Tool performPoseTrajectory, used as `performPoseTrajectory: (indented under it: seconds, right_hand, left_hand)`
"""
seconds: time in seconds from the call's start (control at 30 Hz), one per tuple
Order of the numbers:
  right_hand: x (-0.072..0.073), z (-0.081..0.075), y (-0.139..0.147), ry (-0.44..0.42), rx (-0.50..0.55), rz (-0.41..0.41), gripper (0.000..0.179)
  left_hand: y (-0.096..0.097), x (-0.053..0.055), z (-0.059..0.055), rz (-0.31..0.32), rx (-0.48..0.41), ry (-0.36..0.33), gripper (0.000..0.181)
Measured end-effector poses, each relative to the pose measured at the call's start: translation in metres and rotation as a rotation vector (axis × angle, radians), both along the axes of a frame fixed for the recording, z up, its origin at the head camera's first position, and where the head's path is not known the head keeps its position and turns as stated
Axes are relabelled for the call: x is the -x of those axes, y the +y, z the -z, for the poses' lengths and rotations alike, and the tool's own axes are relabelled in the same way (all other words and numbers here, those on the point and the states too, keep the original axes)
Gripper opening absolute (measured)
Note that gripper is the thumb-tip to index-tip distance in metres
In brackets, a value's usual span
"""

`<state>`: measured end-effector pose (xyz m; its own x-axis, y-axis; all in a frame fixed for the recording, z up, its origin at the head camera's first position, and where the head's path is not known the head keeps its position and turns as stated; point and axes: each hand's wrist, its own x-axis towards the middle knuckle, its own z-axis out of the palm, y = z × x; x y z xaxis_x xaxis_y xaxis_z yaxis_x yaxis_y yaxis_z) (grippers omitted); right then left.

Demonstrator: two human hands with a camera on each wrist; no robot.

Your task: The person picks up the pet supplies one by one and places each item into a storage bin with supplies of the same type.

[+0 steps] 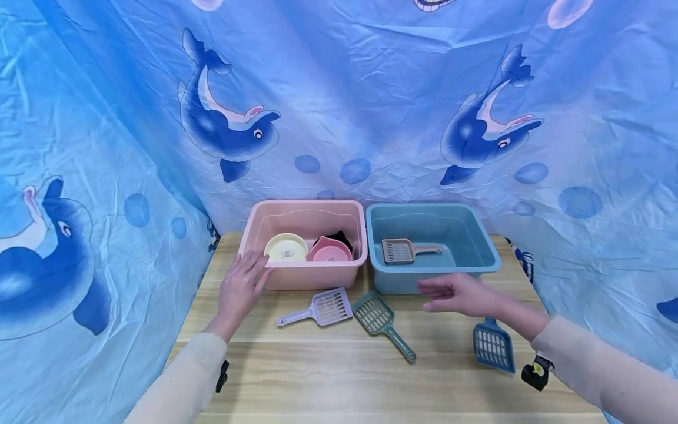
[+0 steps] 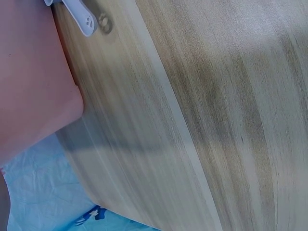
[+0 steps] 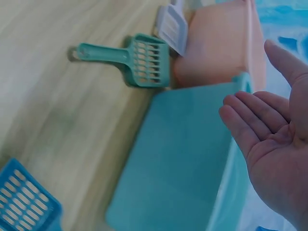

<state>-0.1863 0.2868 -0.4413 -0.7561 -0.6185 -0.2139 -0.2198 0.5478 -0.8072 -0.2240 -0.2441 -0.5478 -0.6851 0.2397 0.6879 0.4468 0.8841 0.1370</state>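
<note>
My left hand (image 1: 241,287) is at the front left corner of a pink bin (image 1: 312,278), its fingers extended over the rim. Inside that bin are a cream dish (image 1: 286,248), a pink cat-eared dish (image 1: 331,250) and a partly covered black item (image 1: 341,237). My right hand (image 1: 462,294), palm bare and fingers extended in the right wrist view, hovers by the front of a blue bin (image 1: 394,285). A greyish-pink slotted litter scoop (image 1: 399,251) lies within the blue bin.
On the wooden table (image 1: 318,377), in front of the bins, lie a lavender litter scoop (image 1: 331,307), a green litter scoop (image 1: 375,312) and a dark blue litter scoop (image 1: 492,344). A blue dolphin-print cloth (image 1: 339,106) hangs behind and along the sides.
</note>
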Motion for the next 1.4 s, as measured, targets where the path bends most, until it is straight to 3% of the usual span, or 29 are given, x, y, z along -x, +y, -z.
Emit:
performPoseTrajectory:
  seconds: [0.17, 0.37, 0.57, 0.97, 1.4]
  right_hand:
    - [0.001, 0.016, -0.005, -0.122, 0.020, -0.014, 0.060]
    - [0.009, 0.035, -0.009, -0.194, 0.005, -0.001, 0.060]
    - [0.014, 0.050, -0.011, -0.236, 0.009, 0.015, 0.056]
    - [0.013, 0.075, -0.011, -0.327, 0.026, 0.033, 0.056]
    - [0.016, 0.116, -0.011, -0.429, 0.011, 0.060, 0.058]
  left_hand:
    - [-0.002, 0.001, 0.001, 0.004, 0.005, 0.016, 0.040]
    - [-0.002, 0.001, 0.003, 0.000, 0.011, 0.011, 0.075]
    - [-0.003, 0.001, 0.003, 0.008, 0.006, -0.010, 0.042]
    - [-0.001, 0.002, 0.003, -0.003, 0.003, -0.010, 0.045]
    - [0.000, 0.001, 0.001, -0.010, 0.008, -0.018, 0.046]
